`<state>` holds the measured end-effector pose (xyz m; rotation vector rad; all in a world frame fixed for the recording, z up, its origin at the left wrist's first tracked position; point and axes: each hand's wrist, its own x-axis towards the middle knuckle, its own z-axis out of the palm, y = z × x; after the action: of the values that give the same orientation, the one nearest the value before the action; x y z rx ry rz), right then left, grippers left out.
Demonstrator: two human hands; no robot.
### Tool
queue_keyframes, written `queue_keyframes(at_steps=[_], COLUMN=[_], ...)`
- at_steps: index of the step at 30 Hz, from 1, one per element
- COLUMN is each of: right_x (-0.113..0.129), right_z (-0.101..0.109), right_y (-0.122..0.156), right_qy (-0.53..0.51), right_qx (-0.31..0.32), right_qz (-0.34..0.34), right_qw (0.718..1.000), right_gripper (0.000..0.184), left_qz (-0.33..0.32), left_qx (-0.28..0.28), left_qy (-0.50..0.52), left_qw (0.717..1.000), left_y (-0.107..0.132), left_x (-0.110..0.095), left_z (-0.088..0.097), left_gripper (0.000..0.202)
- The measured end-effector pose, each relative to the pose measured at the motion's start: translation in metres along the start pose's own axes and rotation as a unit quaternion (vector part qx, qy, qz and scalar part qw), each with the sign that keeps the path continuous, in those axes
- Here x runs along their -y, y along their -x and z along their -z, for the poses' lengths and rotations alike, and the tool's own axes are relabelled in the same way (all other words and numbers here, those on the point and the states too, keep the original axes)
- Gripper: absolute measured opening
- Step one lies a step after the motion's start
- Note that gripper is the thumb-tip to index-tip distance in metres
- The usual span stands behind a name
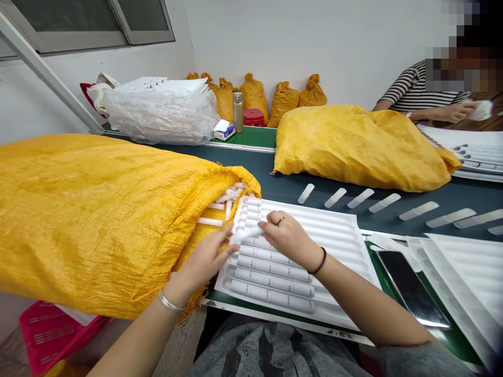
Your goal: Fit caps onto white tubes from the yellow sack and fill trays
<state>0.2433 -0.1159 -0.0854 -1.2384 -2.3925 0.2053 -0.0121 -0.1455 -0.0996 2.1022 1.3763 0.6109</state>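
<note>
- Head view: the right hand pinches the right end of 1 white tube between thumb and bent fingers.
- The left hand has its thumb and fingers slightly parted around the tube's left end; I cannot tell whether they grip it.
- This tube is above the left part of a white tray, over rows of printed tubes.
- Left of the tray, an open yellow sack shows loose tubes at its mouth.
- A black phone lies right of the tray.
</note>
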Motion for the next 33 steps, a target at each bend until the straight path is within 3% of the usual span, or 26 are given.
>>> queue_keyframes(at_steps=[4, 7, 10, 15, 20, 23, 26, 30, 31, 33], right_x=[-0.058, -0.100, -0.123, -0.115, -0.072, -0.055, -0.053, -0.053, -0.050, -0.038], right_z=[-0.014, -0.019, -0.019, 0.001, 0.019, 0.015, 0.005, 0.005, 0.008, 0.015], right_y=[-0.039, -0.059, -0.066, -0.044, 0.031, 0.074, 0.100, 0.108, 0.108, 0.103], right_qy=[0.072, 0.073, 0.064, 0.079, 0.033, 0.005, -0.001, 0.002, -0.005, -0.053], right_qx=[-0.013, 0.002, 0.048, 0.096, 0.207, 0.233, 0.192, 0.135, 0.116, 0.062], right_qz=[-0.239, -0.329, -0.381, -0.396, -0.324, -0.283, -0.234, -0.233, -0.244, -0.274], right_qw=[0.968, 0.941, 0.921, 0.910, 0.923, 0.930, 0.953, 0.963, 0.963, 0.958], right_gripper=[0.032, 0.030, 0.025, 0.034, 0.016, 0.016, 0.023, 0.021, 0.018, 0.016], left_qz=[0.076, 0.094, 0.092, 0.047, 0.008, 0.006, 0.022, 0.072, 0.092, 0.129], left_qx=[-0.064, -0.075, -0.084, -0.113, -0.168, -0.174, -0.149, -0.119, -0.112, -0.098], left_qy=[-0.132, -0.156, -0.153, -0.072, 0.114, 0.265, 0.383, 0.579, 0.613, 0.663], left_qw=[0.986, 0.980, 0.980, 0.990, 0.979, 0.948, 0.911, 0.803, 0.776, 0.730], left_y=[-0.025, -0.036, -0.040, -0.038, -0.021, -0.014, -0.010, -0.007, -0.006, -0.006], left_x=[0.055, 0.082, 0.090, 0.077, 0.047, 0.026, 0.005, -0.023, -0.029, -0.040], left_z=[0.006, 0.007, 0.007, 0.011, 0.008, 0.002, -0.005, -0.009, -0.009, -0.010], left_gripper=[0.040, 0.035, 0.029, 0.024, 0.029, 0.026, 0.036, 0.096, 0.102, 0.095])
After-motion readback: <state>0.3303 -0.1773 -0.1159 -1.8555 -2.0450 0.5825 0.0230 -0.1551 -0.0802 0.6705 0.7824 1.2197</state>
